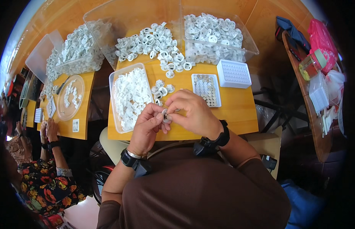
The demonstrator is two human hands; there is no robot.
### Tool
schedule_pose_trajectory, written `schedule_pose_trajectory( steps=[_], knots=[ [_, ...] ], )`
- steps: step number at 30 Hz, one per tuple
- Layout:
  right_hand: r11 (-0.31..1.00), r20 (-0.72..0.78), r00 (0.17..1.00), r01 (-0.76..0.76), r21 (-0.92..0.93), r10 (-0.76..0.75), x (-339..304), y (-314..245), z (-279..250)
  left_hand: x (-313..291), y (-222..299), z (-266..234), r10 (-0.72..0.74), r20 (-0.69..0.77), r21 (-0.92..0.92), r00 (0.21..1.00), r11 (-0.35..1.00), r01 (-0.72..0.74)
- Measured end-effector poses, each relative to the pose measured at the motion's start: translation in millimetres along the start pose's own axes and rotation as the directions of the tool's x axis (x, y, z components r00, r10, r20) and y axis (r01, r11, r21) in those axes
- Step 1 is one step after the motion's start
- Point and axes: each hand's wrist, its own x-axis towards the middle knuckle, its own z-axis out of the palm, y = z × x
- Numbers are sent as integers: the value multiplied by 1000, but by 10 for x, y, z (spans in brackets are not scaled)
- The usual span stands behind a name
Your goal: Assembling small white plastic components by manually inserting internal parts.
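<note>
Over the near part of the table, my left hand [146, 125] pinches a small round white plastic part [165, 116] that has a dark middle. My right hand [193, 114] reaches in from the other side, its thumb and fingertips closed at the edge of the same part. Whether those fingertips also hold something small is hidden. Just beyond my hands lie several similar white round parts [162, 91]. Left of them stands a clear tray [112, 97] full of small white plastic pieces. To the right is a white tray [194, 79] holding rows of small round metallic discs.
A heap of white round parts [147, 42] lies at the table's far side, beside a clear bin [244, 51] full of them. A white slotted block [234, 74] stands at the right. Another person's hands [51, 130] rest at the left table, near a round clear tray [63, 110].
</note>
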Motion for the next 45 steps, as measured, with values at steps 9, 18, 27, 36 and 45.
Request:
schedule_pose_trajectory(
  steps=[9, 18, 27, 36, 45],
  knots=[
    [633, 377, 857, -514, 579, 351, -83, 180, 29, -52, -2, 2, -46, 24, 91, 999, 995, 43],
    [909, -206, 923, -365, -202, 325, -147, 546, -523, -73, 16, -138, 28, -70, -5, 997, 1000, -28],
    [791, -105, 942, -327, -518, 320, -260, 649, -524, -65, -14, -167, 29, -87, -38, 996, 999, -32],
    [746, -100, 943, -313, -588, 316, -298, 755, -459, -63, -4, -145, 11, -57, -96, 998, 995, -17],
    [861, 10, 896, -430, 273, 444, -73, 203, -231, 12, -68, -109, 35, 30, -182, 999, 983, -29]
  ],
)
